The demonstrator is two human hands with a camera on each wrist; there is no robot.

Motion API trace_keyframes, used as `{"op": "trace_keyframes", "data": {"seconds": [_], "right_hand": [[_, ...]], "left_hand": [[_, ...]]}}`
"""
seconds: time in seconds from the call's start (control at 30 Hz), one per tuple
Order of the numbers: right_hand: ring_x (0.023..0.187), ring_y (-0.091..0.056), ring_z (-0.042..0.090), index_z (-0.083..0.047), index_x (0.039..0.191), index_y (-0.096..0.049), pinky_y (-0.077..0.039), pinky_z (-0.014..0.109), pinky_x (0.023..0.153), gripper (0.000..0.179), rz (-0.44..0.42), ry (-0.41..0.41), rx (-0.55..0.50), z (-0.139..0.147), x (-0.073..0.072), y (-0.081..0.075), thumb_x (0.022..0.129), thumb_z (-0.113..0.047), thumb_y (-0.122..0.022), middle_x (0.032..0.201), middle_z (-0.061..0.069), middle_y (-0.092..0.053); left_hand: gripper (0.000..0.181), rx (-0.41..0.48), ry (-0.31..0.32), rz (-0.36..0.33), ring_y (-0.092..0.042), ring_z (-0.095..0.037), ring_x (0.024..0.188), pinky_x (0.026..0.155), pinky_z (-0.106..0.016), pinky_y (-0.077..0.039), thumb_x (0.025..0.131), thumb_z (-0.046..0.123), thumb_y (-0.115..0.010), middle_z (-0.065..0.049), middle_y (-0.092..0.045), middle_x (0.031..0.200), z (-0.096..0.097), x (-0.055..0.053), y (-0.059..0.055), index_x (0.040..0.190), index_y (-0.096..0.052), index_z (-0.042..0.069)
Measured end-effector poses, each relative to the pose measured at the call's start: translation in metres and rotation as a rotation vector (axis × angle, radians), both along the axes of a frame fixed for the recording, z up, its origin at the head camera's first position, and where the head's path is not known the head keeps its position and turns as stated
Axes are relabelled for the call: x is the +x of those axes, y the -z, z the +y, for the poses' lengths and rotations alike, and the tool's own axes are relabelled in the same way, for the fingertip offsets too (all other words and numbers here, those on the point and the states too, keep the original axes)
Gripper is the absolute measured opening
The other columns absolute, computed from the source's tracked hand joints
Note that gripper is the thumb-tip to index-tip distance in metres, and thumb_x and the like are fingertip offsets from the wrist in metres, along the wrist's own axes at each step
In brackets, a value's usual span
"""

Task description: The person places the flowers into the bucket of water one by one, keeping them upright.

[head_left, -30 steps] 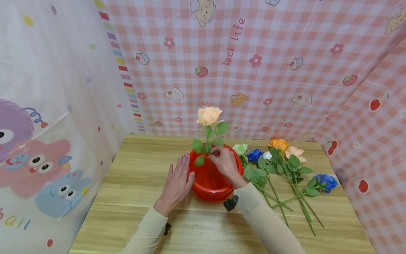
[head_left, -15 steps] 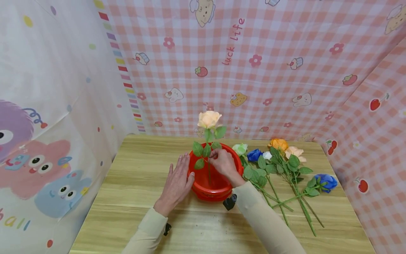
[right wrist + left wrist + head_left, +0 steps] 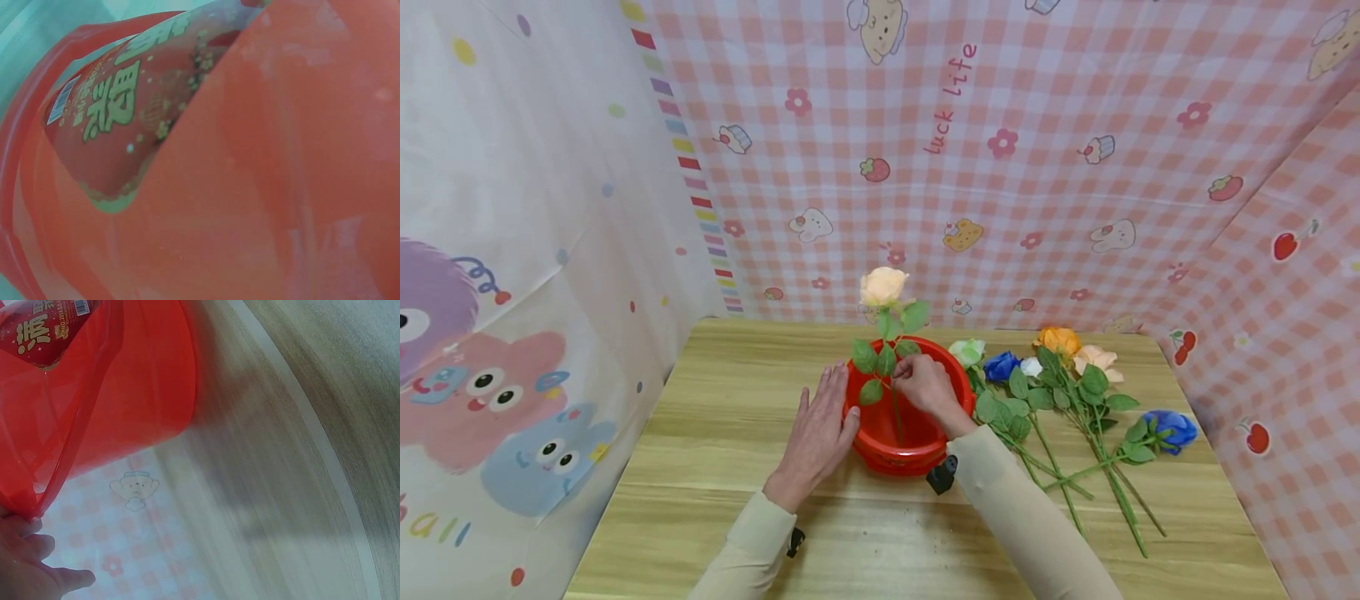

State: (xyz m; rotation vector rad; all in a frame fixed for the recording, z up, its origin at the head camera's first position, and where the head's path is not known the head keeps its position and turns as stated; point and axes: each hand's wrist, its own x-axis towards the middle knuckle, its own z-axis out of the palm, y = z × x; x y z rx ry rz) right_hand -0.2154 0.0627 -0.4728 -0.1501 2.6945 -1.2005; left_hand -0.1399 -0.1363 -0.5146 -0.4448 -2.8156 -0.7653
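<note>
A red plastic bucket (image 3: 904, 461) stands on the wooden table, a printed label (image 3: 47, 331) on its side. My left hand (image 3: 822, 429) rests against its left rim with fingers straight. In the left wrist view, the left hand's fingers (image 3: 37, 550) show at the bucket's edge. Over the bucket my right hand (image 3: 928, 385) pinches the green stem of a peach rose (image 3: 883, 287). The rose is nearly upright, its stem reaching down inside the bucket. In the right wrist view the bucket wall (image 3: 250, 187) fills the picture and the right hand is out of sight.
Right of the bucket lie several more artificial roses: an orange rose (image 3: 1058, 342), a second peach rose (image 3: 1097, 362), a blue rose (image 3: 1172, 432), another blue rose (image 3: 1002, 367) and a pale green one (image 3: 967, 352). Their stems cross on the table (image 3: 737, 400). A checked cloth (image 3: 925, 192) hangs behind.
The peach rose has come down lower into the bucket, and its bloom now leans slightly left. My right hand shifted slightly left and down with it. The left hand has stayed put.
</note>
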Motion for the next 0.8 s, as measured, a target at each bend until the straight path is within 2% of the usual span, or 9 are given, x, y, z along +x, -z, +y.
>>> {"op": "trace_keyframes", "data": {"seconds": [0.47,0.8], "right_hand": [[0.076,-0.064,0.017,-0.006,0.094,-0.078,-0.054,0.029,0.069,0.011,-0.057,-0.018,0.038,-0.0022,-0.0035,0.0012,0.089,0.0,-0.07,0.084,0.002,-0.073],[0.075,-0.065,0.015,-0.007,0.093,-0.079,-0.055,0.03,0.07,0.007,-0.114,-0.041,0.012,-0.0002,-0.0009,-0.0007,0.09,-0.006,-0.073,0.081,0.002,-0.073]], "left_hand": [[0.064,-0.003,0.002,0.011,-0.022,-0.033,0.156,0.121,-0.065,-0.022,0.108,0.03,-0.041,-0.017,-0.028,0.167,0.0002,0.0006,-0.0007,0.161,-0.026,-0.003],[0.065,-0.002,0.001,0.005,-0.022,-0.033,0.156,0.122,-0.064,-0.018,0.108,0.03,-0.041,-0.016,-0.027,0.168,0.0007,0.0007,-0.0009,0.161,-0.026,-0.003]]}}
